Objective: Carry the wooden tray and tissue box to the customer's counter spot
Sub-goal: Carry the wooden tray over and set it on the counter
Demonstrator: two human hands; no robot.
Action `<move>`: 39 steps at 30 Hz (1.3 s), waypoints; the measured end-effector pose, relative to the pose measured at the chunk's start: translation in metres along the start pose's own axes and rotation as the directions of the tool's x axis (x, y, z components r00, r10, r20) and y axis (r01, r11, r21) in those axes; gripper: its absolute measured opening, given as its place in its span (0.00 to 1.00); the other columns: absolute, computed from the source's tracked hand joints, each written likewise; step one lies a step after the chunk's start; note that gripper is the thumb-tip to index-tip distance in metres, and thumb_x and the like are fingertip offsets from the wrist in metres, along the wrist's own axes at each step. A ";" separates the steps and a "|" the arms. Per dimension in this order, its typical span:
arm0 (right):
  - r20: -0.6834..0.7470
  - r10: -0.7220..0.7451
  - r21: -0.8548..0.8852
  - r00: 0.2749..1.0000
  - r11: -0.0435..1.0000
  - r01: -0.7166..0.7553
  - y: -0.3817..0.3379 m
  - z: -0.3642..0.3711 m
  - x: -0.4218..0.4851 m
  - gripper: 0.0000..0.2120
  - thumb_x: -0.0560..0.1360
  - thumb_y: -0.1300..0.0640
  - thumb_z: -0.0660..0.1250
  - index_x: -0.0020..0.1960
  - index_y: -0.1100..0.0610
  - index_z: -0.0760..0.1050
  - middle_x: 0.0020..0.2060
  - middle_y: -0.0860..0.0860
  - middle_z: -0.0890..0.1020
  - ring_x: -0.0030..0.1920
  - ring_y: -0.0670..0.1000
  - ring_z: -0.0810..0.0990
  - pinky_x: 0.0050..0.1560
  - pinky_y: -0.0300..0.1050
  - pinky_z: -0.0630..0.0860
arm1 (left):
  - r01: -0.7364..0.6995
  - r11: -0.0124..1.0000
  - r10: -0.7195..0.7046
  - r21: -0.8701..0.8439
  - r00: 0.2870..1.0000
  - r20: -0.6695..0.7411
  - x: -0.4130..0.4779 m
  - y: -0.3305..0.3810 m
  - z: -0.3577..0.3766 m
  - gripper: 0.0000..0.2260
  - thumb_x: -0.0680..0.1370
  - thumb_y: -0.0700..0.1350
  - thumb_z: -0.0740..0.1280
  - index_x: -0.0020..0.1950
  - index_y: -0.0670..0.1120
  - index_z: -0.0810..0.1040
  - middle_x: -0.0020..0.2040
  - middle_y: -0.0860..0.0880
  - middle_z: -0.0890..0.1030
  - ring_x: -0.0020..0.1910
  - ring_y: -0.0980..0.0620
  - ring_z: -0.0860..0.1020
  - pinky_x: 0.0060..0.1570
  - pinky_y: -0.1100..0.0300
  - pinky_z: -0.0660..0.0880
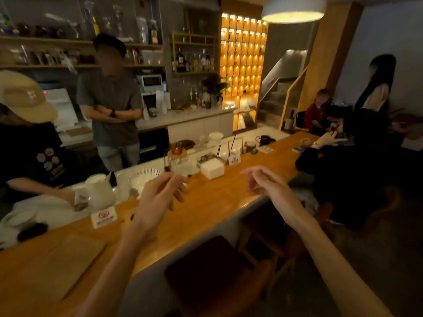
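Observation:
A flat wooden tray (pixel 57 266) lies on the wooden counter (pixel 206 202) at the near left. A white tissue box (pixel 212 168) stands further along the counter, beyond both hands. My left hand (pixel 160 193) hovers above the counter with its fingers loosely curled and apart, holding nothing. To its right, over the counter's front edge, my right hand (pixel 265 181) is also empty with fingers spread. Neither hand touches the tray or the box.
A white pitcher (pixel 99 191), a small sign (pixel 104 217) and a white dish (pixel 144 177) sit behind the counter. One person in a cap works at the left, another stands behind. A seated customer (pixel 348 165) leans on the counter's far right. A dark stool (pixel 217 277) stands below.

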State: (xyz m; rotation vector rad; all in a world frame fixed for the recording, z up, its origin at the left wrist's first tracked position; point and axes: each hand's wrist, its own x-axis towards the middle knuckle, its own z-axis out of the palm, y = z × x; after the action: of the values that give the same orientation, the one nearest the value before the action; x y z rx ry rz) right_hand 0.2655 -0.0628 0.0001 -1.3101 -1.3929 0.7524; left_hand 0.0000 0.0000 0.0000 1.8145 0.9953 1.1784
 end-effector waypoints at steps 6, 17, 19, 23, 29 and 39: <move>0.171 0.197 0.087 0.965 0.973 -0.214 0.069 0.080 -0.065 0.26 0.79 0.38 0.52 0.74 0.46 0.68 0.68 0.43 0.76 0.68 0.43 0.73 0.69 0.49 0.69 | 0.202 0.975 -0.209 0.091 0.975 0.079 -0.101 -0.091 -0.034 0.11 0.81 0.49 0.61 0.55 0.51 0.82 0.48 0.53 0.84 0.47 0.54 0.83 0.47 0.55 0.78; 0.231 0.115 -0.591 0.966 0.805 0.046 0.124 0.211 -0.110 0.29 0.78 0.34 0.51 0.75 0.45 0.64 0.74 0.45 0.68 0.75 0.46 0.61 0.74 0.53 0.64 | 0.343 0.688 -0.404 0.639 0.913 -0.054 -0.223 -0.176 -0.134 0.17 0.80 0.58 0.59 0.66 0.55 0.76 0.66 0.55 0.76 0.65 0.52 0.73 0.66 0.44 0.70; 0.290 0.103 -0.633 0.951 0.766 0.110 0.124 0.231 -0.110 0.32 0.77 0.32 0.48 0.76 0.45 0.64 0.74 0.46 0.68 0.76 0.48 0.61 0.74 0.53 0.63 | 0.368 0.627 -0.418 0.687 0.903 -0.102 -0.235 -0.180 -0.139 0.17 0.81 0.55 0.60 0.68 0.55 0.74 0.69 0.53 0.73 0.69 0.50 0.71 0.69 0.44 0.66; 0.390 0.081 -0.631 0.917 0.748 0.203 0.120 0.262 -0.100 0.33 0.76 0.31 0.47 0.75 0.46 0.64 0.73 0.46 0.69 0.75 0.48 0.63 0.74 0.51 0.63 | 0.465 0.578 -0.467 0.670 0.862 -0.195 -0.246 -0.186 -0.143 0.19 0.81 0.54 0.61 0.72 0.53 0.72 0.72 0.52 0.71 0.72 0.50 0.68 0.72 0.47 0.63; 0.489 0.019 -0.613 0.872 0.719 0.328 0.125 0.282 -0.059 0.31 0.77 0.33 0.50 0.74 0.47 0.67 0.70 0.46 0.72 0.71 0.47 0.67 0.67 0.42 0.61 | 0.604 0.481 -0.482 0.636 0.788 -0.383 -0.240 -0.194 -0.145 0.19 0.81 0.53 0.61 0.71 0.51 0.72 0.70 0.51 0.73 0.70 0.50 0.71 0.70 0.48 0.65; 0.603 -0.110 -0.483 0.790 0.737 0.472 0.146 0.322 0.017 0.29 0.78 0.34 0.52 0.69 0.50 0.74 0.60 0.46 0.80 0.62 0.48 0.74 0.61 0.46 0.71 | 0.798 0.310 -0.431 0.517 0.602 -0.672 -0.217 -0.194 -0.143 0.13 0.81 0.48 0.63 0.64 0.47 0.78 0.59 0.48 0.82 0.58 0.45 0.80 0.59 0.47 0.72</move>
State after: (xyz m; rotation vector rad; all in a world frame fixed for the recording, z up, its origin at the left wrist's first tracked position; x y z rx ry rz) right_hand 0.0093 0.0480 -0.2176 -1.3331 -2.4148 0.4512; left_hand -0.2342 -0.0865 -0.2064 1.3927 2.5717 0.5760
